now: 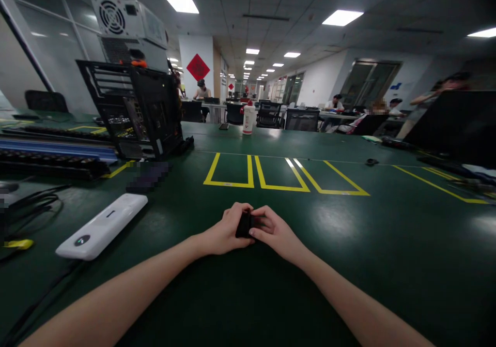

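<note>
Small black object (244,225) clasped between both hands low over a dark green table (349,264), near its front edge. Left hand (227,230) curled around the object's left side, fingers folded over the top; right hand (273,229) meeting it from the right, fingertips (259,217) pinched onto the object's upper edge. Both grips closed on the same piece, its exact make too small and dark to tell. Bare forearms stretched in from the bottom corners. Just beyond the hands, yellow tape outlines (267,174) marked on the tabletop. Off to the left, well apart, a white oblong device (103,226) lying flat, dark cables (34,202) beside it. Farther back on the left, an open black computer case (135,111) standing upright, a white power supply unit (129,26) perched above it. A white bottle (248,118) at the far edge of the table. In the background, seated people at desks under ceiling lights.
</note>
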Action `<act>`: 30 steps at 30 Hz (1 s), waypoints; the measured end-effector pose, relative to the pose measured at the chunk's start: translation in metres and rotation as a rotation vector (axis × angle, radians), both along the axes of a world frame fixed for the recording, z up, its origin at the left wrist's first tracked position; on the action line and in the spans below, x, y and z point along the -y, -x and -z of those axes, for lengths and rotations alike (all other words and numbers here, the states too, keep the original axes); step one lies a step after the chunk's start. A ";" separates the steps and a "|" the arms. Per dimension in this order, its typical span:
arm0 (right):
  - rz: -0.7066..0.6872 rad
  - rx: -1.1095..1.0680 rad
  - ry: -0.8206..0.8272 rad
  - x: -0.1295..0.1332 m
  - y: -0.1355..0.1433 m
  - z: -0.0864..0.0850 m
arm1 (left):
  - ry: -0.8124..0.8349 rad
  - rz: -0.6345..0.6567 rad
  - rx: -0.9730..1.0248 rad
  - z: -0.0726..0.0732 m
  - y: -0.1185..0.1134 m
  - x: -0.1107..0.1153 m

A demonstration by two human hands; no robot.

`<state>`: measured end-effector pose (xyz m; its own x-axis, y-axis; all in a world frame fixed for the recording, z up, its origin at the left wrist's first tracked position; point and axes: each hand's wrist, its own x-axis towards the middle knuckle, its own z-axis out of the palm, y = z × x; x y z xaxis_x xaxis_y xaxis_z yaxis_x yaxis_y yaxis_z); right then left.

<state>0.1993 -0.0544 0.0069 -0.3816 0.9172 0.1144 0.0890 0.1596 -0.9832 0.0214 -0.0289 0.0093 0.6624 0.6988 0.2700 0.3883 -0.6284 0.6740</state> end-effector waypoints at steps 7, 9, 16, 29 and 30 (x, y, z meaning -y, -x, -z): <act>0.026 -0.015 0.070 -0.003 0.001 0.001 | 0.060 0.018 0.006 -0.009 0.004 0.002; 0.024 -0.012 0.083 -0.003 0.001 0.000 | 0.086 0.044 0.001 -0.013 0.005 0.003; -0.031 -0.041 0.076 -0.002 -0.001 -0.001 | 0.094 0.025 -0.022 -0.011 0.004 0.002; 0.112 0.064 -0.030 -0.005 0.001 0.007 | 0.033 0.010 -0.022 0.004 -0.001 -0.003; 0.107 0.075 -0.023 -0.004 0.001 0.007 | 0.031 0.009 -0.022 0.004 -0.001 -0.004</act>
